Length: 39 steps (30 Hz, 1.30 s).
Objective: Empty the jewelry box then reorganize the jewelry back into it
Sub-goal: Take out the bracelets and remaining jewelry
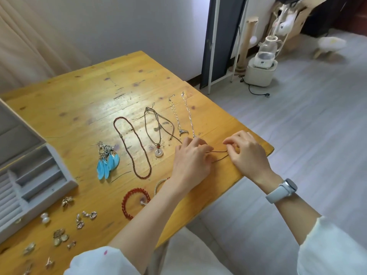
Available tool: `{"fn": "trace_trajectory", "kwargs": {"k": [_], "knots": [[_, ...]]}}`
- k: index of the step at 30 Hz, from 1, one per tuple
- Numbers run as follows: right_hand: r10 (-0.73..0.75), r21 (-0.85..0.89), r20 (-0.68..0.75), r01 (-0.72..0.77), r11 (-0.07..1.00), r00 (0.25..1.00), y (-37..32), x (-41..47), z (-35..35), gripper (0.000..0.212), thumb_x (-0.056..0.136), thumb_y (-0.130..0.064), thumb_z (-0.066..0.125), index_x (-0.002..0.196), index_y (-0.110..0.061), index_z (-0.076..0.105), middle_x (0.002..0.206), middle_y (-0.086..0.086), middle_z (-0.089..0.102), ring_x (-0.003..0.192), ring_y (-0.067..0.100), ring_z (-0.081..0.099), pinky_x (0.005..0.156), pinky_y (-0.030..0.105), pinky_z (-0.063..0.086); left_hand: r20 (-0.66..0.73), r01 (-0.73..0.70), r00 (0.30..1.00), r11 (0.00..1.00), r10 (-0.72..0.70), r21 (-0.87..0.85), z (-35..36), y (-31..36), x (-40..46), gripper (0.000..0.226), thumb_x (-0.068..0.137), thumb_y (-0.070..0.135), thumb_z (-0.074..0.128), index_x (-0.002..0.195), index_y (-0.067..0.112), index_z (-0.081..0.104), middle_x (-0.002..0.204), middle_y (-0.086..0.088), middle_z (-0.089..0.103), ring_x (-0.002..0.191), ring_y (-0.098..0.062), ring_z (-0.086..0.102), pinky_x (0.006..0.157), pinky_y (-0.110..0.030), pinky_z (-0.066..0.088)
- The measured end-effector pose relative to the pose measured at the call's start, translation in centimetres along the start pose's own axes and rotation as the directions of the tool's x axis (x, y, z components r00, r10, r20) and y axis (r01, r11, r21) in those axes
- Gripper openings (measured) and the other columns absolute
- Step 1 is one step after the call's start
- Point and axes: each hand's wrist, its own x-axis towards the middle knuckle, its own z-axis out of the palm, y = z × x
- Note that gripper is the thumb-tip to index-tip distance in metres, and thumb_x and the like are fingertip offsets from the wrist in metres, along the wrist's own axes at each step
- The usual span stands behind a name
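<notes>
Pinching a thin brown cord [219, 152] near the box [37, 175]: left hand [191, 157] and right hand [248, 153]. Handling as light, limp, tangle-prone; taking it by both ends.

The jewelry box [29, 175] runs off the left edge — the left hand [191, 161] hides a cord's [219, 151] end.

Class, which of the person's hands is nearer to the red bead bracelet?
Left. The left hand lies just above and right of the red bead bracelet; the right hand is farther right, near the table edge.
</notes>
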Motion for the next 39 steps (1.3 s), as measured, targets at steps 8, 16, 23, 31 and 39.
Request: {"fn": "trace_trajectory", "kwargs": {"k": [8, 16, 23, 31, 39], "knots": [[-0.168, 0.048, -0.019, 0.169, 0.984, 0.986, 0.5, -3.4, 0.8, 0.027, 0.074, -0.016, 0.041, 0.075, -0.016, 0.068, 0.09, -0.001, 0.065, 0.099, 0.014, 0.052, 0.078, 0.029, 0.033, 0.261, -0.196, 0.954, 0.966, 0.148, 0.169, -0.4, -1.7, -1.9, 0.043, 0.093, 0.044, 0.037, 0.135, 0.037, 0.039, 0.148, 0.011, 0.03, 0.139, -0.018, 0.009, 0.106, -0.042, 0.007], [-0.049, 0.12, -0.067, 0.057, 0.991, 0.997, -0.1, -3.7, 0.9, 0.027, 0.076, -0.02, 0.039, 0.073, -0.015, 0.064, 0.097, -0.002, 0.068, 0.108, 0.018, 0.057, 0.089, 0.029, 0.031, 0.215, -0.162, 0.966, 0.985, 0.145, 0.064, 0.0, -1.5, -1.9, 0.05, 0.085, 0.054, 0.03, 0.129, 0.039, 0.047, 0.15, 0.007, 0.028, 0.141, -0.016, 0.006, 0.109, -0.042, 0.004], [-0.07, -0.08, 0.012, 0.071, 0.994, 0.997, 0.0, -3.2, 1.5, 0.041, 0.08, -0.031, 0.037, 0.106, -0.017, 0.066, 0.119, -0.003, 0.063, 0.123, 0.018, 0.049, 0.097, 0.038, 0.031, 0.266, -0.144, 0.956, 0.987, 0.12, 0.075, 0.3, -2.2, -1.5, 0.045, 0.092, 0.052, 0.034, 0.134, 0.036, 0.042, 0.151, 0.01, 0.026, 0.142, -0.013, 0.003, 0.112, -0.046, 0.003], [-0.017, -0.086, -0.007, 0.017, 0.996, 1.0, 0.5, -2.6, 1.0, 0.038, 0.077, -0.02, 0.044, 0.109, -0.014, 0.065, 0.122, -0.001, 0.061, 0.128, 0.017, 0.043, 0.101, 0.034, 0.023, 0.194, -0.145, 0.97, 0.989, 0.146, -0.02, 0.4, -2.2, -0.9, 0.053, 0.086, 0.051, 0.025, 0.128, 0.032, 0.051, 0.148, 0.009, 0.032, 0.141, -0.011, 0.012, 0.113, -0.042, 0.005], [-0.026, -0.179, 0.252, 0.073, 0.981, 0.967, -0.9, -2.0, 1.4, 0.048, 0.094, -0.031, 0.032, 0.141, -0.022, 0.032, 0.15, -0.007, 0.027, 0.141, 0.01, 0.014, 0.114, 0.041, 0.001, 0.112, -0.082, 0.991, 0.989, 0.068, 0.123, -0.2, -3.2, -1.3, 0.057, 0.086, 0.05, 0.02, 0.134, 0.029, 0.043, 0.146, 0.009, 0.036, 0.138, -0.012, 0.019, 0.106, -0.037, 0.005]]}}
